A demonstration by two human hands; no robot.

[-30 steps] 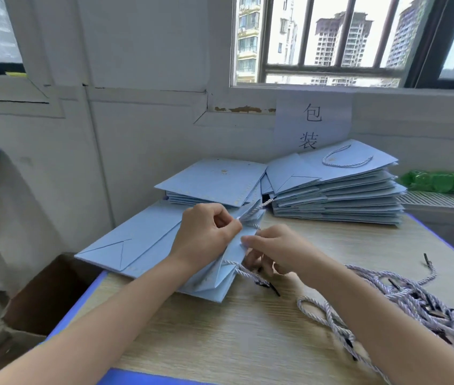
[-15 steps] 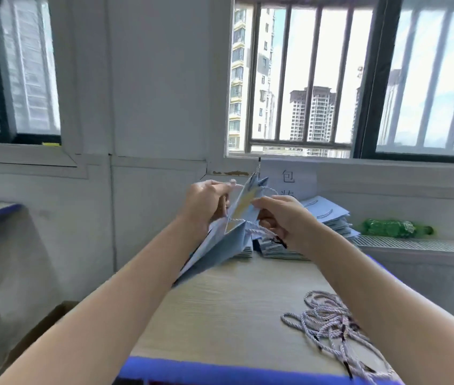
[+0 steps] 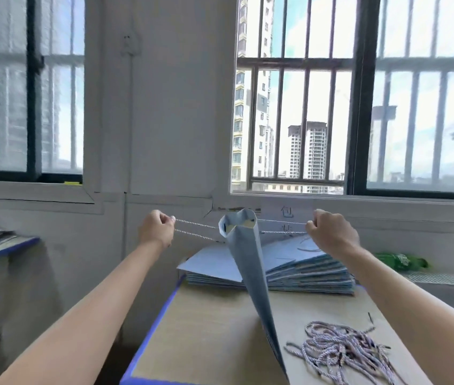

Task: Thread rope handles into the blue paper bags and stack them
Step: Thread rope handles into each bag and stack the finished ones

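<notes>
The left hand (image 3: 155, 228) is curled into a fist and pinches the ends of 2 thin rope (image 3: 195, 230) strands. The right hand (image 3: 328, 231) is a fist too, and it pinches 2 strands on its own side. Both arms reach straight out, wide apart, with the hands level with each other. The ropes run tight from each fist to the bag (image 3: 248, 262) hanging in the middle.

The bag is blue paper, folded flat and seen edge on. Its top is puffed open a little at 12 o'clock, and its long thin body hangs down toward 5 o'clock, above the table (image 3: 209, 334). The left hand is at 9 o'clock from the bag top and the right hand at 3 o'clock.

Behind the bag, at the far end of the table, lies a stack (image 3: 298, 270) of flat blue bags, fanned out. A white rope handle shows on the top one.

At 4 o'clock from the bag, on the table near the right arm, sits a tangled pile of ropes (image 3: 339, 351). They are twisted white and dark cords with black tips.

The table top is pale wood with a blue edge. A green bottle (image 3: 401, 261) lies on its side on a ledge at 3 o'clock from the stack.

A paper sign (image 3: 287, 215) with writing is stuck on the wall behind the bag.
</notes>
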